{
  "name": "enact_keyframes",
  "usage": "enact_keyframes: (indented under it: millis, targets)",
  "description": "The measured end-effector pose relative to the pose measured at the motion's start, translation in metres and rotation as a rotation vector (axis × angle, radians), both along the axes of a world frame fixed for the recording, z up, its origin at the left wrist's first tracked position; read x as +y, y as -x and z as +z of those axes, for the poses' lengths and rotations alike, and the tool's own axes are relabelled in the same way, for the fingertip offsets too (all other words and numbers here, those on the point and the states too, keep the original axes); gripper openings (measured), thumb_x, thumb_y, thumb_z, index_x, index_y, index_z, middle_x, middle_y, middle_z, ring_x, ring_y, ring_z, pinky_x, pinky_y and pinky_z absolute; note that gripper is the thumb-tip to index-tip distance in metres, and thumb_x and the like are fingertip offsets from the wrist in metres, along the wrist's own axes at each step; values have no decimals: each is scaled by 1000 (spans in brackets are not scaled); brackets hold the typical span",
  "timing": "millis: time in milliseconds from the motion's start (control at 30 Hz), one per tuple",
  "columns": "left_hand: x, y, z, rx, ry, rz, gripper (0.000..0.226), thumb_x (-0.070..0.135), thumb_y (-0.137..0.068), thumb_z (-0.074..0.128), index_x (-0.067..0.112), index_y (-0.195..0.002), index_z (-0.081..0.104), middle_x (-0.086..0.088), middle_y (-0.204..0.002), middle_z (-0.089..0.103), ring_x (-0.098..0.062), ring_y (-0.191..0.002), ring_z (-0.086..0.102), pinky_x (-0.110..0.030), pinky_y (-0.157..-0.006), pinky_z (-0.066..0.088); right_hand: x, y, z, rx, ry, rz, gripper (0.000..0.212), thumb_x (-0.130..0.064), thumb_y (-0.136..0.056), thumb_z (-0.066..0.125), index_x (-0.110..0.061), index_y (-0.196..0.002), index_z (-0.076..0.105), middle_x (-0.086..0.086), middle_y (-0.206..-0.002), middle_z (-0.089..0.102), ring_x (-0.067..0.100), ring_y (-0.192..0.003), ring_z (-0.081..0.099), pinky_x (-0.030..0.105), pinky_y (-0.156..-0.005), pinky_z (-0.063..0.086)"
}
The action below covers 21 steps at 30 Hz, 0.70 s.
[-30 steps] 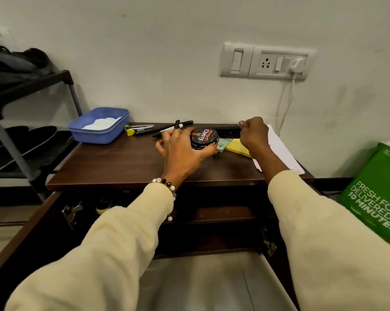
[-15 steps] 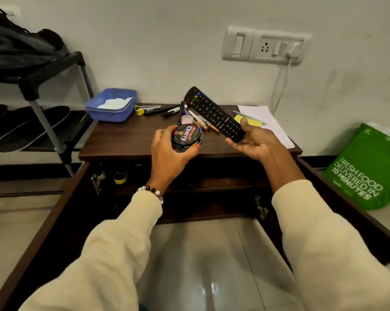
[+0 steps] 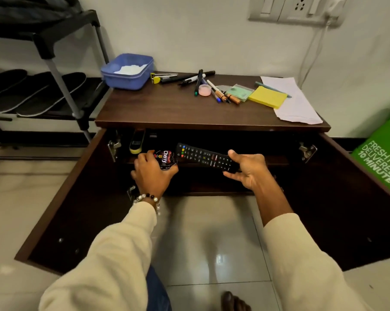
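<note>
The work looks like clearing the cabinet (image 3: 167,113) top into the space below, and it seems about midway through this pair of items. Both doors stand wide open. The left hand (image 3: 152,173) has its fingers and thumb curled round the rim of the tin (image 3: 166,159), label up, at the front edge of the upper shelf (image 3: 268,161). The right hand (image 3: 250,171) grips the near end of the remote (image 3: 203,156), thumb on top and fingers underneath, with its far end pointing left, just beside the tin. Neither item is released yet, and whether the tin already rests on the shelf I cannot tell (the inside is too dark). What is left for these two, I judge, is to set them down on the shelf and let go. A yellow-and-black object (image 3: 137,142) already stands at the shelf's left end. Much remains on top: the pens (image 3: 198,84), a tape roll (image 3: 204,90), sticky notes (image 3: 268,96), a small bag (image 3: 239,92), paper (image 3: 297,108) and the blue tub (image 3: 128,74). If all of that goes inside too, most of the job is still ahead.
</note>
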<state>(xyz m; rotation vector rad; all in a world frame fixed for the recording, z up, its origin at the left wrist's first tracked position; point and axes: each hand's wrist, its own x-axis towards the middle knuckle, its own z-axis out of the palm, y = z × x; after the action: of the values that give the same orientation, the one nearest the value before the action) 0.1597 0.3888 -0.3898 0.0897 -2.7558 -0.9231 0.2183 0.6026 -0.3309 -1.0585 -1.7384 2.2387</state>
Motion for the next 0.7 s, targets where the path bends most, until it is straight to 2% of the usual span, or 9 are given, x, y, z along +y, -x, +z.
enact_keyframes:
  millis: [100,167,233,267,367,433,567,633,700]
  targets:
    - [4,14,-5,-17,61,12,81,54,-72,71,10,-135,47,-13,-134,48,-32,-127,38,-49,-98,34,-9,15,-16,50,-214,-214,19,-19,-80,75,-8,-94,68,0,-89,63,18,-92,62,39,-73,59]
    - [9,26,-6,-8,78,-1,80,54,-73,71,11,-136,47,-13,-136,47,-32,-129,36,-49,-100,32,-16,25,-22,97,-425,-287,21,-23,-82,73,-7,-94,71,-2,-85,65,13,-88,63,23,-78,55]
    - [13,38,-6,0,127,-29,77,55,-74,70,12,-133,50,-13,-136,48,-32,-129,35,-49,-101,30,-25,34,-28,128,-617,-284,27,-27,-85,70,-6,-102,72,4,-93,69,5,-79,58,4,-67,43]
    - [15,44,-7,5,162,-40,74,56,-74,69,11,-130,52,-12,-135,48,-32,-129,34,-48,-101,29,-29,40,-32,140,-691,-268,30,-28,-86,69,-6,-106,70,7,-96,70,2,-75,54,2,-66,41]
    - [22,60,-9,2,273,-72,63,57,-78,65,10,-118,59,-12,-128,53,-32,-129,32,-47,-102,24,-43,59,-52,187,-918,-221,34,-30,-89,65,-5,-111,68,13,-104,67,15,-91,60,23,-82,47]
    - [26,70,-11,-17,343,-92,56,59,-81,62,10,-109,63,-13,-123,58,-33,-131,30,-48,-103,23,-52,71,-66,205,-1018,-187,32,-29,-90,63,-5,-109,68,13,-112,60,23,-105,56,25,-83,43]
    - [32,87,-9,-119,479,-118,48,60,-88,51,13,-89,65,-13,-104,66,-35,-135,29,-52,-105,21,-62,86,-92,174,-1130,-92,28,-29,-90,63,-8,-108,64,10,-121,46,22,-112,46,28,-89,46]
    - [33,94,-10,-138,555,-139,46,57,-91,48,15,-92,67,-11,-102,68,-34,-136,27,-55,-107,20,-63,93,-102,137,-1151,-62,30,-31,-90,62,-9,-110,61,12,-123,44,23,-113,44,32,-91,47]
    - [34,98,-11,-118,612,-150,40,50,-94,49,18,-108,67,-10,-113,66,-33,-139,23,-59,-107,19,-63,99,-108,93,-1167,-37,33,-33,-91,61,-9,-113,59,14,-126,43,25,-114,43,33,-93,46]
